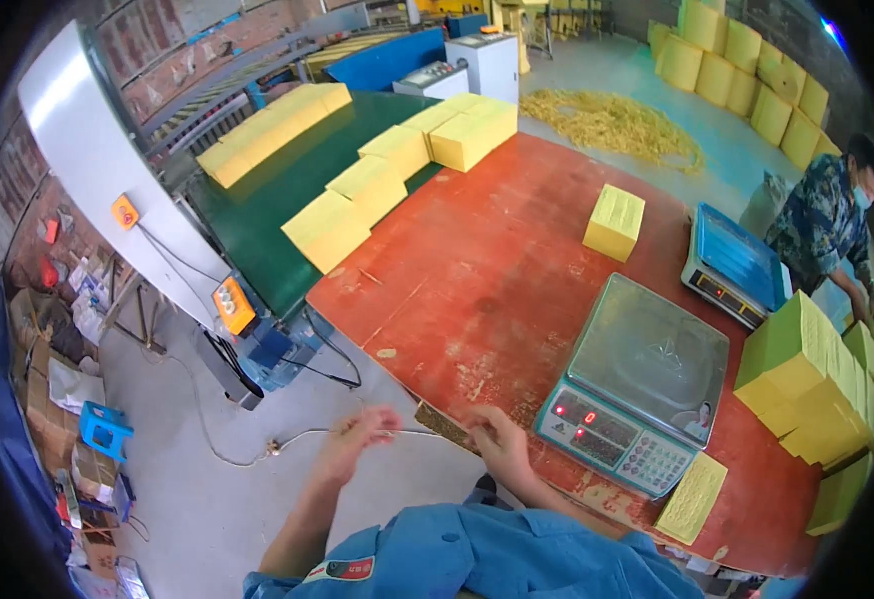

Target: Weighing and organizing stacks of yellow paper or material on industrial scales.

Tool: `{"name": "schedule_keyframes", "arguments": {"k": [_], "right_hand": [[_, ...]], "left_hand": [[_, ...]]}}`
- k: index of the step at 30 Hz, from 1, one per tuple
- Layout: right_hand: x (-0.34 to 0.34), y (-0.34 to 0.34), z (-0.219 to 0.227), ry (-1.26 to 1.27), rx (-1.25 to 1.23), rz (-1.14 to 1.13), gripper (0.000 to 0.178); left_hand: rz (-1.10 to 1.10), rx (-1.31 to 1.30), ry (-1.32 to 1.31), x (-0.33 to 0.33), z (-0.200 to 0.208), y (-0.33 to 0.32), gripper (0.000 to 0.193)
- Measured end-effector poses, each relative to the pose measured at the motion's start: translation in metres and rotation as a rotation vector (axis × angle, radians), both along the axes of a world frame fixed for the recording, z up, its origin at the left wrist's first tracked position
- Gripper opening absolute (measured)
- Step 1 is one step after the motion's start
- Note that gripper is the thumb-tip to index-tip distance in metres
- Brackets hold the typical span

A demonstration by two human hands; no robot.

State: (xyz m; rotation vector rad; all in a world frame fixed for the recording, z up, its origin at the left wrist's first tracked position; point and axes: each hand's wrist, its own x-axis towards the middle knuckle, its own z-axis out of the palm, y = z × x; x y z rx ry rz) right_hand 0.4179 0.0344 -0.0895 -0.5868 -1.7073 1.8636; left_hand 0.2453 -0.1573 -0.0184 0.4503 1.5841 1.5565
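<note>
My left hand [357, 441] is in the air left of the red table [437, 290], over the grey floor. Its fingers are loosely bent and slightly blurred, with nothing seen in them. Close by the table's near edge, my right hand [500, 444] has half-curled fingers and no visible object in it. The nearest thing to it is a digital scale [647, 364] with a bare platform and lit red digits. A flat yellow paper stack [692, 497] lies against the scale's near right corner. One yellow paper block [615, 222] stands alone farther back on the table.
Yellow blocks [367, 190] line the green conveyor belt [257, 225] at the left. Right of the scale are stacked yellow blocks [807, 379] and a second scale [737, 260] with a blue top. A person [827, 220] bends at the far right. A cable [217, 454] trails over the floor.
</note>
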Motion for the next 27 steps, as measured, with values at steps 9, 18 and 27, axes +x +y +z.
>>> {"name": "schedule_keyframes", "arguments": {"k": [9,18,27], "right_hand": [[-0.075,0.033,-0.002,-0.091,0.345,-0.051,0.029],[-0.123,0.051,-0.024,-0.437,0.672,-0.565,0.032],[-0.130,0.044,-0.010,-0.685,0.598,-0.440,0.040]], "left_hand": [[-0.002,-0.054,0.192,-0.170,0.061,0.128,0.044],[-0.188,-0.087,0.753,-0.419,0.054,0.457,0.052],[-0.301,-0.153,1.195,-0.594,-0.084,0.685,0.051]]}}
